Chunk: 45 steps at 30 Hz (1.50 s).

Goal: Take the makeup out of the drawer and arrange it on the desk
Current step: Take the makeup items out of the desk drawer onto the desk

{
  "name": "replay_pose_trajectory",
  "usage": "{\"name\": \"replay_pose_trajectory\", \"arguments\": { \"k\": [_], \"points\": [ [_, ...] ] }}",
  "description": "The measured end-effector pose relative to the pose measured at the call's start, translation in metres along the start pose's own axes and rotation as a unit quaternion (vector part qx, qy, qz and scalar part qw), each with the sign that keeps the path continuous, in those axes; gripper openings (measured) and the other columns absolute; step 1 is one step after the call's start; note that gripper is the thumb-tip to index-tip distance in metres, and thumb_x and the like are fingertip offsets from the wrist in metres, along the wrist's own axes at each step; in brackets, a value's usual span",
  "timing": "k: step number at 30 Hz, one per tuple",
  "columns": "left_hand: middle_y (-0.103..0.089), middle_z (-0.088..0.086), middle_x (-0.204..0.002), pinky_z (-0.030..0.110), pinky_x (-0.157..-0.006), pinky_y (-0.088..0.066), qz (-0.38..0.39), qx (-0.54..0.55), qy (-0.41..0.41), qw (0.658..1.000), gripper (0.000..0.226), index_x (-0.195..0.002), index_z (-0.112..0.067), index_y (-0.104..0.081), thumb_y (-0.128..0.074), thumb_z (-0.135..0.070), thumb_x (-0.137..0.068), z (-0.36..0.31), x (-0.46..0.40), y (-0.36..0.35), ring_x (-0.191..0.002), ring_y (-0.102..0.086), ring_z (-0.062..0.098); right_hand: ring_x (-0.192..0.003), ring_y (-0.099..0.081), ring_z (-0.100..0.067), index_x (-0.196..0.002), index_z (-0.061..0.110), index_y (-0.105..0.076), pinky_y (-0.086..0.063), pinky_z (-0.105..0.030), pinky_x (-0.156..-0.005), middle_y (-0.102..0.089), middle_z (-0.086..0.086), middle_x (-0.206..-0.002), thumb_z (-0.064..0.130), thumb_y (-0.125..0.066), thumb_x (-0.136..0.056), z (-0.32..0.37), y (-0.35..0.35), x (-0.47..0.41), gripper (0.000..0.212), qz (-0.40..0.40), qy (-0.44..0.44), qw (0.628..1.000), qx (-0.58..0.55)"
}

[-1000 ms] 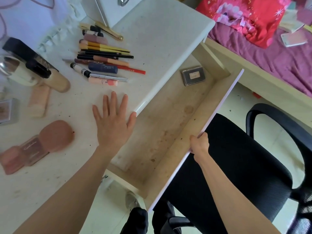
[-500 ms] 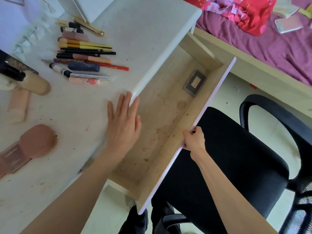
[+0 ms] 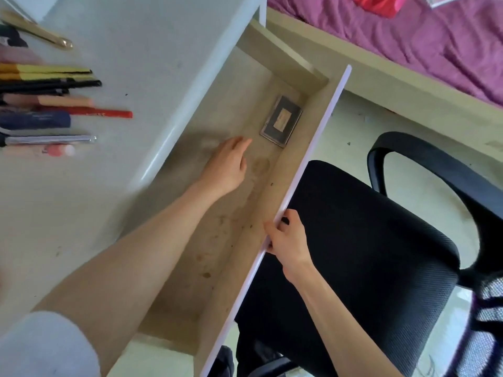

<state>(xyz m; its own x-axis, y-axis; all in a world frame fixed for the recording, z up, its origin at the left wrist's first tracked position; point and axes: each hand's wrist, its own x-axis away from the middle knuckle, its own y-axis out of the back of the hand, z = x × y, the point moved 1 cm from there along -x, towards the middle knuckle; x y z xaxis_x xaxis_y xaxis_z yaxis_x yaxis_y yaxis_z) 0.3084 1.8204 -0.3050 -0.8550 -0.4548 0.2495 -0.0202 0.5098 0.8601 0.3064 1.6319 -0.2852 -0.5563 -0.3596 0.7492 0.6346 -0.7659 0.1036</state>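
Note:
The wooden drawer [image 3: 296, 164] stands pulled out from under the white desk [image 3: 152, 50]. One dark square makeup compact [image 3: 281, 121] lies in the drawer's far right corner. My left hand [image 3: 227, 165] is inside the drawer, fingers stretched toward the compact and a short way from it, holding nothing. My right hand [image 3: 288, 240] grips the drawer's white front edge. A row of pencils, brushes and tubes [image 3: 46, 104] lies on the desk at the left.
A black mesh office chair [image 3: 381, 254] stands right against the drawer front. A bed with a purple cover [image 3: 408, 42] runs along the upper right, its wooden frame close to the drawer's far end. A gold-handled tool [image 3: 40, 34] lies at the desk's upper left.
My left hand left the desk top and went down into the drawer toward the compact. The compact slid to the far right corner. My right hand kept its grip on the drawer front.

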Motion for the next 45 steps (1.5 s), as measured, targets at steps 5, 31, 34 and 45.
{"name": "replay_pose_trajectory", "arguments": {
  "k": [5,31,34,45],
  "points": [
    [-0.03,0.013,-0.147,0.04,-0.108,-0.025,-0.014,0.001,0.014,1.0,0.057,-0.145,-0.013,-0.022,-0.045,-0.012,-0.093,-0.009,-0.034,-0.023,-0.134,-0.026,0.033,-0.076,-0.063,-0.022,-0.097,0.019,-0.048,-0.056,-0.047,-0.078,-0.062,-0.008,-0.086,0.018,-0.059,-0.09,-0.001,0.002,-0.006,0.013,0.017,-0.006,1.0,0.0],
    [-0.062,0.009,-0.116,0.026,-0.087,-0.046,-0.053,0.294,0.201,0.933,0.033,-0.118,-0.007,-0.057,-0.063,-0.017,-0.087,-0.039,-0.088,-0.032,-0.106,-0.057,0.02,-0.089,-0.067,-0.027,-0.103,0.02,-0.047,-0.055,-0.048,-0.081,-0.068,-0.011,-0.095,0.017,-0.058,-0.09,0.004,0.005,-0.001,0.017,0.027,-0.018,0.999,0.007],
    [-0.065,0.008,-0.109,0.024,-0.078,-0.045,-0.026,0.288,0.197,0.937,0.026,-0.113,-0.008,-0.063,-0.061,-0.017,-0.089,-0.035,-0.072,-0.026,-0.094,-0.059,0.016,-0.088,-0.067,-0.025,-0.1,0.021,-0.047,-0.055,-0.046,-0.082,-0.068,-0.011,-0.095,0.015,-0.059,-0.09,0.005,0.007,-0.001,0.017,0.029,-0.023,0.999,0.005],
    [-0.062,-0.001,-0.081,0.011,-0.059,-0.038,-0.102,0.368,0.165,0.909,0.011,-0.088,-0.018,-0.063,-0.054,-0.014,-0.088,-0.015,0.07,0.052,-0.07,-0.053,0.007,-0.091,-0.066,-0.03,-0.085,0.032,-0.044,-0.055,-0.051,-0.079,-0.066,-0.011,-0.097,0.02,-0.056,-0.089,0.022,0.001,0.02,0.018,-0.028,0.007,0.999,0.045]
  ]
}}
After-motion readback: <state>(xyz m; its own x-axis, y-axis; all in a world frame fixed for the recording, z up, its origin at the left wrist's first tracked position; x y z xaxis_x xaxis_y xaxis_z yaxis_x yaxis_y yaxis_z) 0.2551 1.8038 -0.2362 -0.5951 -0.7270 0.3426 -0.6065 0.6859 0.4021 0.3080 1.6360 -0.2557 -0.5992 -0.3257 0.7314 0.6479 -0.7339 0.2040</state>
